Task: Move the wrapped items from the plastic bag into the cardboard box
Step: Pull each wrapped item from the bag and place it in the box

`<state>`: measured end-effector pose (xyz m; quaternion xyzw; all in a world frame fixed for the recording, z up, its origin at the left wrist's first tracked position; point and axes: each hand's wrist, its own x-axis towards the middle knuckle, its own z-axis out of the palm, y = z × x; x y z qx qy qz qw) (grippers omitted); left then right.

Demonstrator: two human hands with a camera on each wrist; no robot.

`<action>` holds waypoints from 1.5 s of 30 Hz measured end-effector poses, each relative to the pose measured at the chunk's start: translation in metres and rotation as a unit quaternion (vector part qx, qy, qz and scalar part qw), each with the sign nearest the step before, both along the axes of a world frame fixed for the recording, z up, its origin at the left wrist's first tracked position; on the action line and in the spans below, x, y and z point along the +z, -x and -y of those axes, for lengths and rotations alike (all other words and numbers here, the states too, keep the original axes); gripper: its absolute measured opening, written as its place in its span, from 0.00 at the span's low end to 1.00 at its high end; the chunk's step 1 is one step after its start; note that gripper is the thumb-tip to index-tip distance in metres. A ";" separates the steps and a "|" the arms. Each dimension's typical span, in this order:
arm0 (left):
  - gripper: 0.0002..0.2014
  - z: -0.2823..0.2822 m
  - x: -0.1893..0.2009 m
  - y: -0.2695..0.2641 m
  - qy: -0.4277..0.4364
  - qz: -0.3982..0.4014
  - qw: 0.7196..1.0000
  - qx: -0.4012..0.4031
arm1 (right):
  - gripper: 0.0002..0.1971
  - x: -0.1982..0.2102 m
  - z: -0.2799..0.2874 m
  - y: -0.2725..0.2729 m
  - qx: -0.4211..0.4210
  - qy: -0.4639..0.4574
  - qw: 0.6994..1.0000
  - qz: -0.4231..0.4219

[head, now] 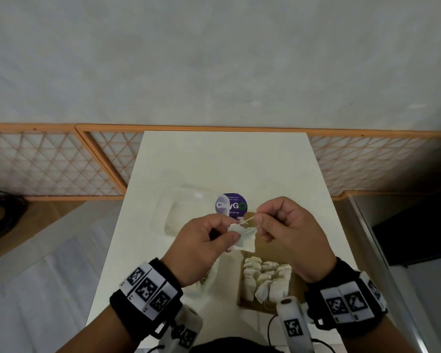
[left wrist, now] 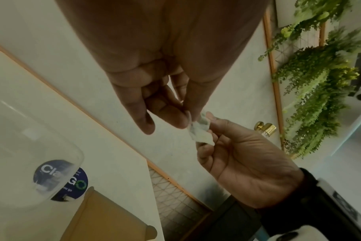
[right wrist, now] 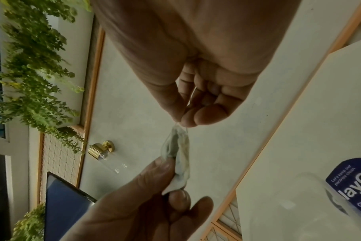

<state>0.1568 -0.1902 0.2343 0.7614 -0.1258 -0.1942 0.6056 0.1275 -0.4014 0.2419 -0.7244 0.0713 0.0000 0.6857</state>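
Both hands hold one small white wrapped item [head: 243, 242] in the air above the table. My left hand [head: 231, 235] pinches its lower part between thumb and fingers. My right hand [head: 258, 221] pinches the thin string [head: 248, 220] at its top. The left wrist view shows the same wrapped item [left wrist: 200, 132], as does the right wrist view [right wrist: 178, 151], stretched between the right hand [right wrist: 181, 121] and the left hand [right wrist: 172, 181]. An open cardboard box [head: 245, 304] lies under my right wrist, with several wrapped items [head: 265, 278] standing in it. The white plastic bag [head: 206, 286] lies under my left wrist, mostly hidden.
A clear plastic container [head: 181, 215] sits behind the hands on the white table [head: 227, 154], beside a round purple sticker [head: 236, 203]. Wooden lattice panels [head: 49, 164] run behind the table. A box flap [left wrist: 105, 218] shows in the left wrist view.
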 end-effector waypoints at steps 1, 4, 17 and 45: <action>0.05 -0.002 0.000 0.001 0.013 -0.002 1.000 0.002 | 0.04 -0.001 0.000 -0.001 0.000 -0.001 1.000 0.000; 0.04 -0.006 0.000 0.002 0.055 -0.034 0.998 0.017 | 0.03 -0.003 0.000 -0.002 0.004 -0.003 1.000 0.001; 0.18 -0.009 0.014 -0.003 0.273 -0.262 0.919 0.111 | 0.11 0.001 0.001 0.005 0.082 0.115 0.990 0.014; 0.06 -0.010 0.014 0.028 -0.027 0.118 0.992 -0.033 | 0.04 0.013 -0.016 -0.022 -0.008 0.076 0.997 0.017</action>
